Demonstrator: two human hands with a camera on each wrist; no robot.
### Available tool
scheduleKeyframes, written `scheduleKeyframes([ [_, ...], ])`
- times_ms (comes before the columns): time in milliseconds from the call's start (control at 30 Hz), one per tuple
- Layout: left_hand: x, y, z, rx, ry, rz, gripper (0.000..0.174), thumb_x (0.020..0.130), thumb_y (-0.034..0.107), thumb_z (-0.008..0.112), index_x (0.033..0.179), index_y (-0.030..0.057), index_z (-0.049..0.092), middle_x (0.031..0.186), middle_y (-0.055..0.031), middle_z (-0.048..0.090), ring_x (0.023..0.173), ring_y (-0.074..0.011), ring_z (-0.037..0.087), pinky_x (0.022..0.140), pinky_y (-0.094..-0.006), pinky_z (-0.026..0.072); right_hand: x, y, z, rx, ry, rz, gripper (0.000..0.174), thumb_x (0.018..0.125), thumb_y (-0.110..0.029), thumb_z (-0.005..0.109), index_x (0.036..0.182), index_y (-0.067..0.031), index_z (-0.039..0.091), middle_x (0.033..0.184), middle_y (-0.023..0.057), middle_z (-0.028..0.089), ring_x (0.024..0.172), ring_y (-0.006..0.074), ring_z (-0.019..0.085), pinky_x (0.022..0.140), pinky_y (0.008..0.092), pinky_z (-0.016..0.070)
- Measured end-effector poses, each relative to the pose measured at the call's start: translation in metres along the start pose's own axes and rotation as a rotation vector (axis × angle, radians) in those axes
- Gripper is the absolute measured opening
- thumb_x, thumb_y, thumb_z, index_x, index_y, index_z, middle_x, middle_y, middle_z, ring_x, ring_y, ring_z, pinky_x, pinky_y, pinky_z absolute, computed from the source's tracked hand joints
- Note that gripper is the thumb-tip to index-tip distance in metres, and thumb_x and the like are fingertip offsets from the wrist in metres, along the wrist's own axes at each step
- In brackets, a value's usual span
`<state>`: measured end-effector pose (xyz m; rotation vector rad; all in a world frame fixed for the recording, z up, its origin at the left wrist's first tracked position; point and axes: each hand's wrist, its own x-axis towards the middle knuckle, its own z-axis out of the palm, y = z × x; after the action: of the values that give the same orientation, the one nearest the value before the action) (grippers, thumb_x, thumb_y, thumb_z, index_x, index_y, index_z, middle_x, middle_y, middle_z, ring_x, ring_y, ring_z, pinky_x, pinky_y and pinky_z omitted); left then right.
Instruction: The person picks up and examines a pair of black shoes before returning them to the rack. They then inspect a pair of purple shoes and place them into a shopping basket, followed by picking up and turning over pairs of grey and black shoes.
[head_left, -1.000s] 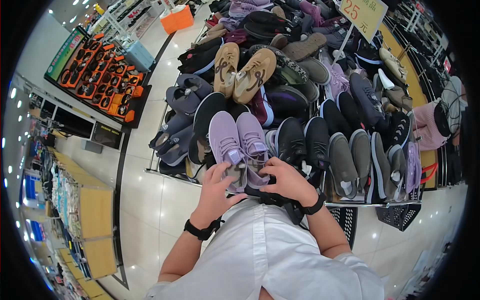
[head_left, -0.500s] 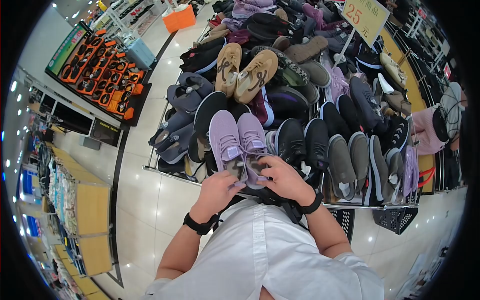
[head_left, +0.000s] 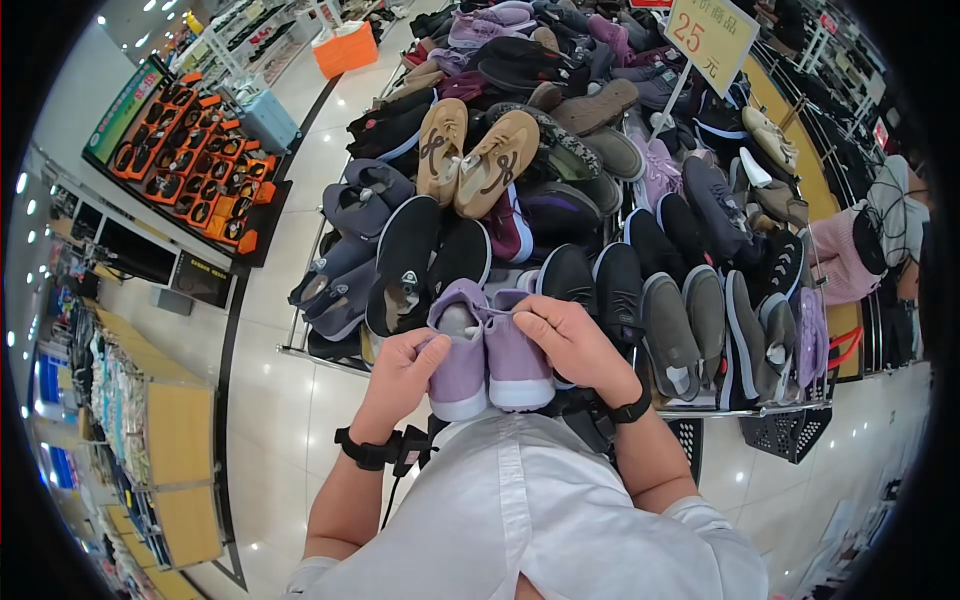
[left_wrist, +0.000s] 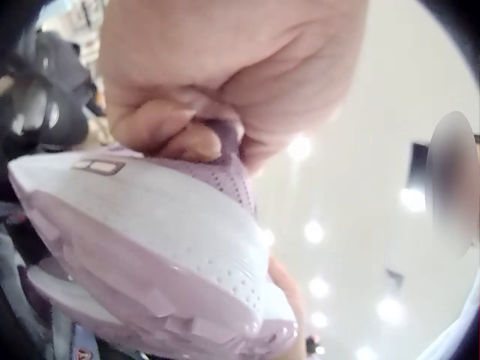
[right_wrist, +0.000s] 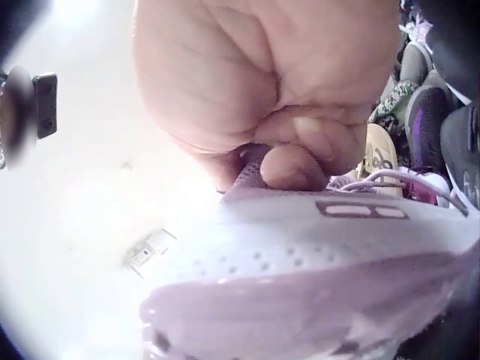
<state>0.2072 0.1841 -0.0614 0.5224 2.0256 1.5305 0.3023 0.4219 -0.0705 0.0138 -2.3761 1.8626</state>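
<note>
In the head view a pair of lilac lace-up sneakers is held close in front of the white shirt, heels toward the person. My left hand [head_left: 398,378] pinches the collar of the left sneaker [head_left: 460,378], thumb on its outer side. The right sneaker [head_left: 518,368] is gripped at its collar by my right hand [head_left: 575,340]. Both wrist views show fingers curled over the shoe's edge, above the pale sidewall and pinkish sole [left_wrist: 135,247]. The laces and toes are mostly hidden in the head view. Just beyond lie black slip-on shoes [head_left: 405,260].
A wire-edged display stand heaped with shoes spreads ahead, with tan shoes [head_left: 497,165] near its middle and grey slip-ons [head_left: 668,330] to the right. A yellow price sign [head_left: 712,45] rises at the back. Black baskets [head_left: 788,432] sit below the right edge.
Both sneakers have come off the pile toward the body and tipped, so their heels now show. The left hand, loosely spread over its sneaker earlier, now pinches its collar. Black slip-ons behind are uncovered.
</note>
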Motion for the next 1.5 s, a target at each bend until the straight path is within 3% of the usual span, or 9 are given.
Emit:
scheduleKeyframes([
  [167, 0.013, -0.008, -0.004, -0.079, -0.043, -0.109, 0.036, 0.104, 0.033, 0.061, 0.079, 0.0064, 0.065, 0.065, 0.0069, 0.053, 0.057, -0.0020, 0.045, 0.052, -0.0210, 0.0365, 0.016, 0.025, 0.014, 0.157, 0.038, 0.079, 0.029, 0.104, -0.024, 0.058, 0.099, 0.0037, 0.065, 0.073, 0.0018, 0.058, 0.069, 0.0097, 0.050, 0.064, 0.0294, 0.0461],
  [400, 0.017, -0.012, -0.002, -0.125, -0.045, -0.152, 0.038, 0.104, 0.037, 0.060, 0.079, 0.0089, 0.065, 0.065, 0.0083, 0.053, 0.055, -0.0003, 0.044, 0.049, -0.0195, 0.0346, 0.018, 0.042, 0.017, 0.203, 0.083, 0.185, 0.027, 0.102, -0.022, 0.062, 0.094, 0.0029, 0.067, 0.076, -0.0022, 0.061, 0.072, 0.0049, 0.049, 0.065, 0.0257, 0.0450],
  [500, 0.019, -0.014, -0.001, -0.152, -0.021, -0.144, 0.037, 0.104, 0.037, 0.059, 0.081, 0.0088, 0.068, 0.065, 0.0080, 0.056, 0.053, 0.0004, 0.045, 0.047, -0.0183, 0.0333, 0.018, 0.039, 0.020, 0.367, 0.160, 0.213, 0.025, 0.102, -0.023, 0.063, 0.097, 0.0003, 0.071, 0.077, -0.0053, 0.061, 0.069, 0.0033, 0.050, 0.061, 0.0229, 0.0435],
  [600, 0.023, -0.015, -0.002, -0.203, 0.003, -0.152, 0.036, 0.105, 0.037, 0.059, 0.087, 0.0074, 0.070, 0.066, 0.0070, 0.059, 0.051, 0.0005, 0.045, 0.046, -0.0179, 0.0324, 0.016, 0.027, 0.014, 0.458, 0.125, 0.305, 0.023, 0.102, -0.024, 0.063, 0.103, -0.0030, 0.072, 0.076, -0.0059, 0.060, 0.063, 0.0020, 0.050, 0.057, 0.0205, 0.0415],
  [667, 0.025, -0.019, -0.003, -0.260, 0.046, -0.103, 0.035, 0.103, 0.036, 0.063, 0.084, 0.0070, 0.070, 0.063, 0.0085, 0.051, 0.051, 0.0004, 0.040, 0.045, -0.0203, 0.0290, 0.016, 0.027, 0.015, 0.511, 0.107, 0.289, 0.022, 0.102, -0.025, 0.064, 0.106, -0.0041, 0.071, 0.075, -0.0063, 0.060, 0.060, 0.0016, 0.049, 0.055, 0.0197, 0.0406],
  [800, 0.029, -0.029, -0.007, -0.316, 0.074, -0.108, 0.035, 0.103, 0.036, 0.063, 0.084, 0.0079, 0.070, 0.064, 0.0089, 0.052, 0.054, 0.0007, 0.040, 0.048, -0.0193, 0.0306, 0.019, 0.028, 0.019, 0.510, 0.103, 0.257, 0.023, 0.102, -0.025, 0.065, 0.110, -0.0046, 0.070, 0.074, -0.0070, 0.059, 0.058, 0.0011, 0.049, 0.054, 0.0191, 0.0403],
  [1233, 0.031, -0.038, -0.012, -0.384, 0.031, -0.115, 0.032, 0.105, 0.035, 0.060, 0.090, 0.0075, 0.069, 0.072, 0.0059, 0.058, 0.060, -0.0019, 0.050, 0.055, -0.0190, 0.0396, 0.035, 0.038, 0.017, 0.522, 0.154, 0.287, 0.020, 0.103, -0.021, 0.062, 0.103, -0.0039, 0.072, 0.075, -0.0064, 0.061, 0.059, 0.0016, 0.048, 0.055, 0.0190, 0.0400],
  [1500, 0.037, -0.040, -0.015, -0.392, -0.053, -0.038, 0.017, 0.098, 0.018, 0.069, 0.102, 0.0019, 0.071, 0.079, 0.0020, 0.065, 0.067, -0.0044, 0.056, 0.064, -0.0206, 0.0454, 0.042, 0.046, 0.011, 0.560, 0.185, 0.306, 0.019, 0.102, -0.020, 0.063, 0.103, -0.0031, 0.072, 0.077, -0.0059, 0.062, 0.059, 0.0016, 0.047, 0.055, 0.0184, 0.0388],
])
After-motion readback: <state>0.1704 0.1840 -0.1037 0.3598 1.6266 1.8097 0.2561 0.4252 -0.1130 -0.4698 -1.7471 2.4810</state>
